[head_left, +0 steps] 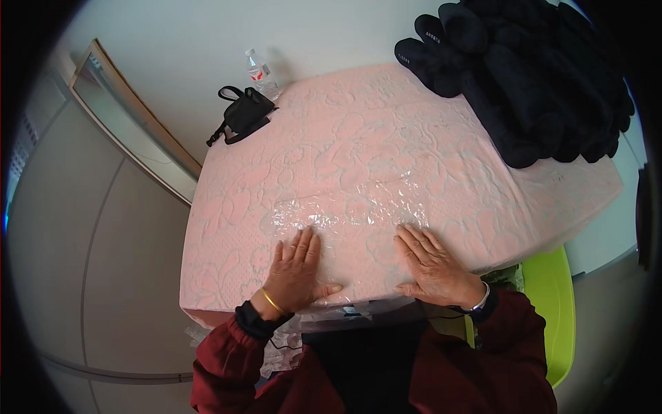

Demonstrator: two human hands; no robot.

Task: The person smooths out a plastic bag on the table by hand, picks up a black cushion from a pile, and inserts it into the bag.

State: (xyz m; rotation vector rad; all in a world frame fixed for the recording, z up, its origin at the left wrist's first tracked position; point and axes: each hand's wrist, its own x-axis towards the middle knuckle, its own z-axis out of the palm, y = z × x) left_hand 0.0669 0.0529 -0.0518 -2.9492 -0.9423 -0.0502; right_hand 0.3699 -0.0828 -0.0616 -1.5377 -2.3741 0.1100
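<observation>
A clear, crinkled plastic bag [352, 210] lies flat on the pink patterned cloth [358, 145] that covers the table. My left hand [295, 272] rests palm down at the bag's lower left, fingers stretched forward and thumb pointing inward. On the lower right side, my right hand [434, 269] lies flat too, with its fingertips at the bag's edge. Neither hand grips anything. How far the transparent film reaches under the palms is hard to make out.
Dark padded items [545, 83] are heaped at the back right. A black pouch with a strap [247, 114] and a plastic bottle [262, 74] stand by the wall. A lime-green bin [562, 310] sits below the right edge; a framed mirror [134, 117] leans at left.
</observation>
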